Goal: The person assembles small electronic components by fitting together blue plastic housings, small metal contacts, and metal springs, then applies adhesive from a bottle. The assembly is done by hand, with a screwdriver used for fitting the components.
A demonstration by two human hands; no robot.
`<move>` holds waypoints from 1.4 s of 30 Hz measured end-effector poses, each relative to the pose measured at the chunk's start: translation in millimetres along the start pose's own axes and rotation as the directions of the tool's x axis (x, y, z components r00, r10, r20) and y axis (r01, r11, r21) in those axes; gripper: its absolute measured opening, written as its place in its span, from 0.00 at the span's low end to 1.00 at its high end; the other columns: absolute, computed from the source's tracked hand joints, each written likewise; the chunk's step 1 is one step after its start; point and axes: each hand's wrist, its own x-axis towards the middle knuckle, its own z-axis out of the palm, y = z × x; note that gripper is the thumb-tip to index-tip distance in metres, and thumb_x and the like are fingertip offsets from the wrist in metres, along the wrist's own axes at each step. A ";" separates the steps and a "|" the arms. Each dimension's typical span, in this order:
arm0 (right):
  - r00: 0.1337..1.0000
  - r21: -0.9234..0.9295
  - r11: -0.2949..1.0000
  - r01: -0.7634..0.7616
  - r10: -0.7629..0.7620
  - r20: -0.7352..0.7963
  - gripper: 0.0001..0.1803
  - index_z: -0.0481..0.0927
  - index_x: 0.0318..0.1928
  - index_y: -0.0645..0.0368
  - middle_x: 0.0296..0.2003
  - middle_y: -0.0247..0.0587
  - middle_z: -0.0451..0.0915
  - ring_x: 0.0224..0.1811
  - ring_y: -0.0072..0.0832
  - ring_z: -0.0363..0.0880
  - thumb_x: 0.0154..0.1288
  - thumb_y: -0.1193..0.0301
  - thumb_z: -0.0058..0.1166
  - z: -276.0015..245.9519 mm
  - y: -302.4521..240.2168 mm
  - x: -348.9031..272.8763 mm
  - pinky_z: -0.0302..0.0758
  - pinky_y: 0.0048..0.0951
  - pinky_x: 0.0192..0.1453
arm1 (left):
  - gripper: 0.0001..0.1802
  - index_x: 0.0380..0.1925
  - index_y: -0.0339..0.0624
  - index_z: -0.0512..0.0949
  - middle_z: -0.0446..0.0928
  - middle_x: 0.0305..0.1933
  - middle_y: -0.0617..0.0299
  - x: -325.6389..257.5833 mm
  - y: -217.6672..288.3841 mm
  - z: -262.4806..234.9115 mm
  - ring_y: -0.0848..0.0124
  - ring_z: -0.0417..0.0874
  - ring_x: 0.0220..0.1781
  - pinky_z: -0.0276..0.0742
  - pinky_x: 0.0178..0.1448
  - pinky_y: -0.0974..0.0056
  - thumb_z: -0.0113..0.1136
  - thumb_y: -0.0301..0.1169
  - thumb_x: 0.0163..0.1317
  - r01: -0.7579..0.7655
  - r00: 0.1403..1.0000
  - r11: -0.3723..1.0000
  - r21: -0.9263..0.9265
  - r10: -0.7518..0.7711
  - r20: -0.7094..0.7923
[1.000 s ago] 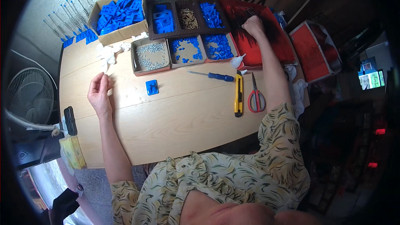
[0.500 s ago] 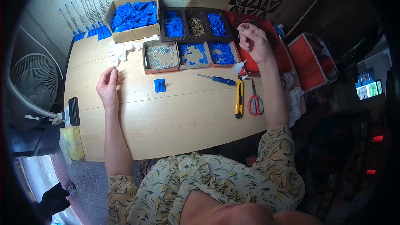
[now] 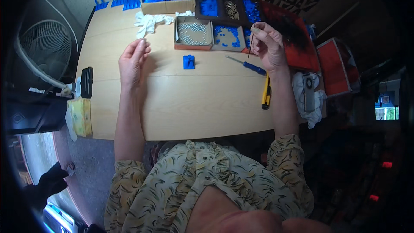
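My right hand [image 3: 268,45] is closed in a pinch on a thin dark rod [image 3: 250,47], which points down from the fingertips over the small parts boxes. My left hand [image 3: 133,60] hovers over the left of the table with thumb and fingers pressed together; whatever they may hold is too small or hidden. Between the hands, nearer the left one, a small blue plastic block [image 3: 189,62] with a raised middle lies on the wood. A blue-handled screwdriver [image 3: 254,67] and a yellow utility knife [image 3: 266,92] lie beside my right forearm.
Boxes of silvery bits [image 3: 192,45] and blue bits [image 3: 228,48] stand before a dark divided tray [image 3: 221,17]. A carton [image 3: 169,7] of blue pieces stands behind. Spring-wound rods on blue bases [image 3: 131,3] line the back left. A red tray [image 3: 308,62] holds a dark mass.
The view has shifted, moving the table up and right. My right hand's rod, pointing up before, now points down. The scissors are out of sight. The blue block stays on the table.
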 end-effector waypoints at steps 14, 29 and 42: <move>0.649 -0.668 -0.026 0.743 -0.212 0.731 0.14 0.79 0.40 0.63 0.33 0.43 0.81 0.34 0.38 0.83 0.50 0.80 0.63 4.5 79.1 -43.7 0.80 0.34 0.38 | 0.13 0.50 0.33 0.78 0.82 0.42 0.60 -19.7 8.4 8.6 0.80 0.83 0.41 0.81 0.45 0.78 0.62 0.27 0.67 0.346 0.923 0.909 -0.233 -0.286 0.256; 0.879 -0.871 0.489 -0.040 -0.398 -0.263 0.07 0.82 0.42 0.65 0.34 0.39 0.82 0.31 0.23 0.81 0.64 0.77 0.60 -31.4 79.6 -99.6 0.77 0.26 0.38 | 0.13 0.50 0.33 0.75 0.79 0.42 0.59 -19.4 -13.7 9.3 0.80 0.79 0.38 0.78 0.42 0.80 0.58 0.27 0.70 0.418 0.899 0.827 -0.377 -0.318 0.300; 0.746 -0.976 -0.003 -0.219 -0.645 -0.165 0.17 0.84 0.40 0.59 0.39 0.41 0.78 0.44 0.39 0.77 0.48 0.69 0.72 -105.5 62.4 -61.1 0.71 0.41 0.50 | 0.11 0.49 0.34 0.76 0.79 0.44 0.57 -19.2 -15.8 7.9 0.79 0.81 0.38 0.80 0.39 0.79 0.59 0.24 0.68 0.459 0.872 0.778 -0.429 -0.301 0.385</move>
